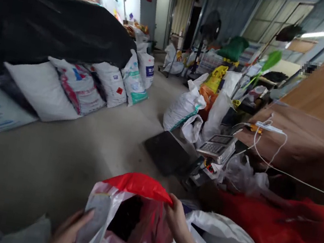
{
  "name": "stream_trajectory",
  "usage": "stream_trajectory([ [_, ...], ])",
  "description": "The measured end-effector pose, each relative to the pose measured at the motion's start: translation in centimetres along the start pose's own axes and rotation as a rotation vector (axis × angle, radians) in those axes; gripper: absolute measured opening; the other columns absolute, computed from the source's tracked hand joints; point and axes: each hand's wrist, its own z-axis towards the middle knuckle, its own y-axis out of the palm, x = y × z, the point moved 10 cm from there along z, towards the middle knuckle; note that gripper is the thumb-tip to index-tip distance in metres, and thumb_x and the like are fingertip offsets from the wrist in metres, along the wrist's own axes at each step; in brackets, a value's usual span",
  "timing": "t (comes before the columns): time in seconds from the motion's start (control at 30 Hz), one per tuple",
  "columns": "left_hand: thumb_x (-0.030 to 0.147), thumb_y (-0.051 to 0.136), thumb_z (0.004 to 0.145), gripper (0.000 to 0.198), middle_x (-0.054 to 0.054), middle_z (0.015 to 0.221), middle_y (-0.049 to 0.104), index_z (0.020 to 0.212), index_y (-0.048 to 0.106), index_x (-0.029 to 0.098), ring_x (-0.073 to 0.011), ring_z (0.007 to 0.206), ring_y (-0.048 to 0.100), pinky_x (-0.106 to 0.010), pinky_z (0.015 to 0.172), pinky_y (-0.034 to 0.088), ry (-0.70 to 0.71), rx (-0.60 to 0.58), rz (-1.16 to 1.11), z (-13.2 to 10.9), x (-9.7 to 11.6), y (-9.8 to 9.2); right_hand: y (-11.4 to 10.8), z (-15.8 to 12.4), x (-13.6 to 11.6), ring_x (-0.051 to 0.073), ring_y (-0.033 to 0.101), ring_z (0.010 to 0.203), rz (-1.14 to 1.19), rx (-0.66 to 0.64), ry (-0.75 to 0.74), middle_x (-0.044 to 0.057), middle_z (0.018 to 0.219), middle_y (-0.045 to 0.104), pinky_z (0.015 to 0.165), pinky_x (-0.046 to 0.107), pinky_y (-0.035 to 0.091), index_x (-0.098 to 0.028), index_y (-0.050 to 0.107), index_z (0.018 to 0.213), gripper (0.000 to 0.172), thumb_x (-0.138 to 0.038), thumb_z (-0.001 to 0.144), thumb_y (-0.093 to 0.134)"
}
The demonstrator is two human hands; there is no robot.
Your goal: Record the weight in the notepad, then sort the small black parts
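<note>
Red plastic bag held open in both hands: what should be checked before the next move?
1. Left hand grips the red plastic bag at its left rim: ok.
2. Right hand pinches the right rim: ok.
3. Bag mouth open: ok.
4. Dark contents identified: cannot tell.
5. Bag bottom supported: cannot tell, out of view.
6. Weighing scale on the floor ahead, display readable: not ok, too small.
</note>
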Motion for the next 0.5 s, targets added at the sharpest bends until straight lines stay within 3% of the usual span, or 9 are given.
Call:
stream_trajectory([
  [0.13, 0.027, 0.078, 0.043, 0.043, -0.003, 0.071, 0.068, 0.079, 0.058, 0.015, -0.0215, 0.072, 0.063, -0.024, 0.058, 0.050, 0.031, -0.115, 0.188, 9.3, 8.6, 9.3, -2.6, 8.2, 1.2, 0.019, 0.053, 0.072, 0.082, 0.188, 0.095, 0.003, 0.067, 0.055, 0.064, 0.025, 0.038, -0.015, 0.050, 0.069, 0.013, -0.019, 0.067, 0.038],
  [0.27, 0.025, 0.075, 0.051, 0.033, -0.004, 0.071, 0.068, 0.077, 0.059, 0.013, -0.0181, 0.068, 0.063, -0.023, 0.060, 0.049, 0.026, -0.270, 0.421, 19.3, 15.3, 20.3, -5.1, 16.7, 3.1, 0.019, 0.054, 0.076, 0.210, 0.367, 0.184, 0.005, 0.075, 0.059, 0.068, 0.026, 0.041, -0.015, 0.052, 0.077, 0.018, -0.020, 0.069, 0.038],
  [0.4, 0.029, 0.073, 0.052, 0.036, -0.007, 0.072, 0.067, 0.080, 0.060, 0.011, -0.0204, 0.072, 0.063, -0.026, 0.065, 0.049, 0.020, -0.381, 0.600, 30.0, 19.5, 30.2, -5.3, 25.0, 7.3, 0.021, 0.054, 0.086, 0.272, 0.520, 0.331, 0.009, 0.090, 0.060, 0.078, 0.030, 0.041, -0.013, 0.054, 0.088, 0.026, -0.017, 0.068, 0.037],
  [0.5, 0.027, 0.073, 0.052, 0.037, -0.008, 0.071, 0.067, 0.080, 0.060, 0.008, -0.0213, 0.069, 0.062, -0.028, 0.064, 0.048, -0.055, -0.450, 0.718, 37.5, 20.5, 36.4, -4.2, 30.1, 11.1, 0.022, 0.053, 0.092, 0.256, 0.606, 0.495, 0.011, 0.098, 0.059, 0.082, 0.032, 0.040, -0.011, 0.053, 0.097, 0.032, -0.013, 0.069, 0.037],
])
